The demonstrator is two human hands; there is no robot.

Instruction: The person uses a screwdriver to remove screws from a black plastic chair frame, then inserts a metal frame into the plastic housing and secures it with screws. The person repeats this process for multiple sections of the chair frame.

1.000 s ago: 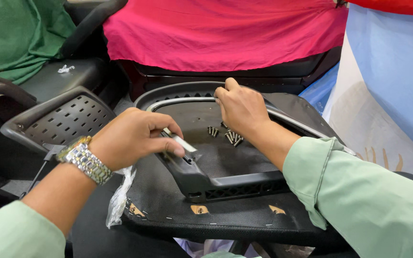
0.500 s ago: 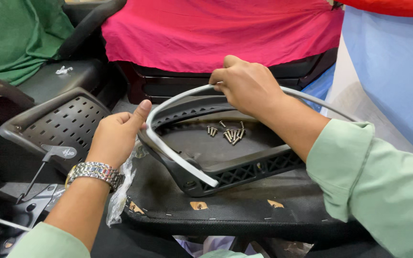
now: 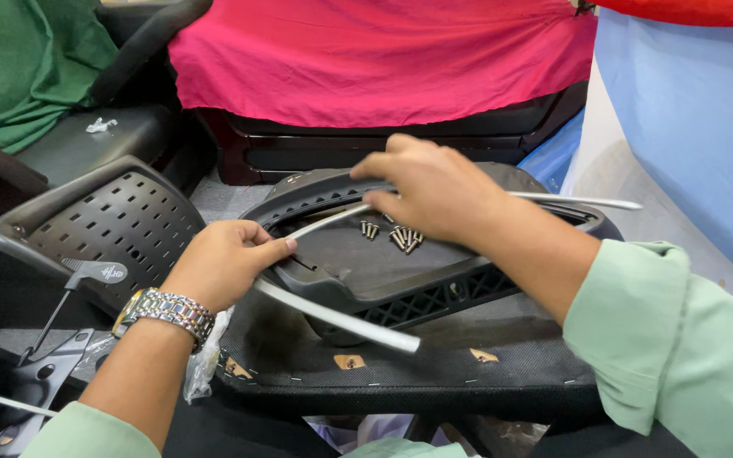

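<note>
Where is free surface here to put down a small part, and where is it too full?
Free: the black mesh seat base in front of the plastic shell, near the tube end. Crowded: the shell's middle, with screws under the right hand and the grey tube in the left hand.

You are working with two hands, the left hand [image 3: 226,263] and the right hand [image 3: 434,191], and both are gripping one curved grey trim strip [image 3: 341,318]. You are looking at one black shell part [image 3: 366,271] carrying a small heap of screws [image 3: 392,235], roughly six, too bunched for counting exactly. One perforated black panel [image 3: 120,220] is lying at your left, and you are wearing one metal wristwatch [image 3: 163,309].
</note>
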